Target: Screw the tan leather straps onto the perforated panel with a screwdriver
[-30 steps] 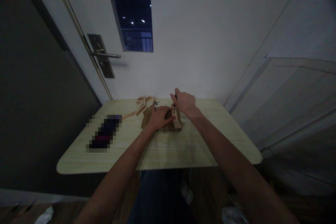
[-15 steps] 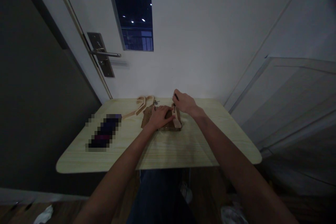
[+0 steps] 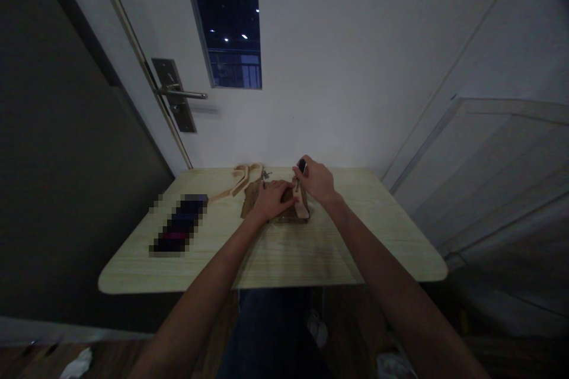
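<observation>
My right hand (image 3: 317, 179) is wrapped round the dark handle of a screwdriver (image 3: 302, 164). Its metal shaft points down at a pale wooden piece (image 3: 301, 207) on the right part of a brown block (image 3: 291, 218). Spread out over the block, my left hand (image 3: 270, 198) lies with its fingers extended, the thumb and a finger touching the wooden piece's left side. Just beyond the left hand is a small cluster of metal screws (image 3: 267, 175). Where the screwdriver tip meets the wood is too small to make out.
Curved wooden parts (image 3: 242, 177) lie at the back left of the light wood table (image 3: 284, 266). A pixelated dark rectangular object (image 3: 180, 225) is on the left. Behind the table stands a white door with a metal handle (image 3: 182, 93) and a window (image 3: 231, 23).
My right hand has turned about the screwdriver, showing more of the dark handle. My left hand keeps its place on the block. The whole view has shifted slightly.
</observation>
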A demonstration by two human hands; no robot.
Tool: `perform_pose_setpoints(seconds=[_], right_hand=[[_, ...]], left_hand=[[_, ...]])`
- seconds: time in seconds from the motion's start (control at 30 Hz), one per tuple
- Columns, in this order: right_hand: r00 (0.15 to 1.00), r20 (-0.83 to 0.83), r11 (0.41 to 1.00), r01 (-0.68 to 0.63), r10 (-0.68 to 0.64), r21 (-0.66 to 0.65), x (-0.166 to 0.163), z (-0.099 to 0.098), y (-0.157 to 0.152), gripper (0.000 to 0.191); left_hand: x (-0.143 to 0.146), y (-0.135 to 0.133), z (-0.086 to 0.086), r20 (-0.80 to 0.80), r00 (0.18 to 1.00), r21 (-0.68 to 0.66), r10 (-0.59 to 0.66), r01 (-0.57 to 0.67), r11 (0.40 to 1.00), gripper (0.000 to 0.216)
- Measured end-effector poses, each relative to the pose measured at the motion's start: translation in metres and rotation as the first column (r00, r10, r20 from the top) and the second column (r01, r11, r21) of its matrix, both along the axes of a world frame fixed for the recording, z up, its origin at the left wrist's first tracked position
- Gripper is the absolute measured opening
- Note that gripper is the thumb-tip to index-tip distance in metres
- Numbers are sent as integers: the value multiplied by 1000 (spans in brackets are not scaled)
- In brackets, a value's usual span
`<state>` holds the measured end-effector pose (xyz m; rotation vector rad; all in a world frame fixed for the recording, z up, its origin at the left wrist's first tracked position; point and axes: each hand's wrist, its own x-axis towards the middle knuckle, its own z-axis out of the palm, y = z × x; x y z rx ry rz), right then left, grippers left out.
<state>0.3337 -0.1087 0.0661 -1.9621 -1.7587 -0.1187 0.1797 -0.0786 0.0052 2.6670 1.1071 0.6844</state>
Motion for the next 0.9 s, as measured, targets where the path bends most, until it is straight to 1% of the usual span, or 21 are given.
perform_pose_setpoints(seconds=[0.1, 0.17, 0.27, 0.43, 0.57, 0.63, 0.77, 0.8, 0.83, 0.9], right_hand=[[984, -143, 992, -100, 110, 76, 6, -6, 3, 24], [933, -291, 977, -186, 210, 109, 9, -10, 6, 18], [897, -351, 963, -240, 269, 124, 11, -16, 6, 13], [878, -397, 962, -223, 269, 160, 13, -22, 3, 11], [878, -409, 959, -165, 248, 229, 12, -25, 6, 21], [876, -412, 953, -151, 252, 262, 10, -25, 8, 23], [843, -460, 955, -193, 279, 225, 6, -23, 7, 19], [841, -463, 955, -200, 281, 217, 6, -23, 5, 24], [845, -452, 954, -208, 286, 215, 6, -22, 3, 33], [866, -379, 941, -257, 325, 221, 7, -20, -1, 53]], left_hand=[[0, 0, 0, 0, 1000, -2, -7, 7, 1000, 37], [0, 0, 0, 2, 1000, -5, -6, 6, 1000, 37], [0, 0, -1, -2, 1000, -2, 1, -1, 1000, 38], [0, 1, -2, -3, 1000, 0, -1, 1, 1000, 39], [-1, 1, -1, 0, 1000, -3, -8, 8, 1000, 38], [-1, 1, -1, -4, 1000, -3, -4, 4, 1000, 38], [0, 1, -2, -7, 1000, -3, 0, 0, 1000, 39], [0, 1, -2, -7, 1000, -4, 3, -3, 1000, 39], [0, 1, -2, -8, 1000, -5, 5, -5, 1000, 39], [0, 1, -2, -7, 1000, -9, 5, -5, 1000, 39]])
